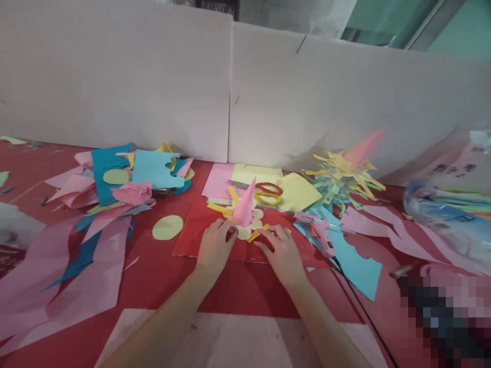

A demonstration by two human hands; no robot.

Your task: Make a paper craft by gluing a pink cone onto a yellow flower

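A pink paper cone (244,209) stands upright on a pale yellow paper flower (256,214) with yellow strips around it. They rest on a red board (192,235). My left hand (217,243) has its fingertips pinched together at the flower's left edge, beside the cone's base. My right hand (282,248) lies to the right of the flower, thumb and fingers apart, its fingertips touching a yellow paper strip (258,234). Right of that hand is a pink glue gun (320,230), lying on blue paper (358,263) with its black cord running toward me.
Scissors with red and yellow handles (268,197) lie behind the flower, on pink and yellow sheets. A finished-looking cone with fringed strips (345,171) stands back right. Paper scraps (95,255) cover the left. A plastic bag (456,194) sits right; white panels (153,76) close off the back.
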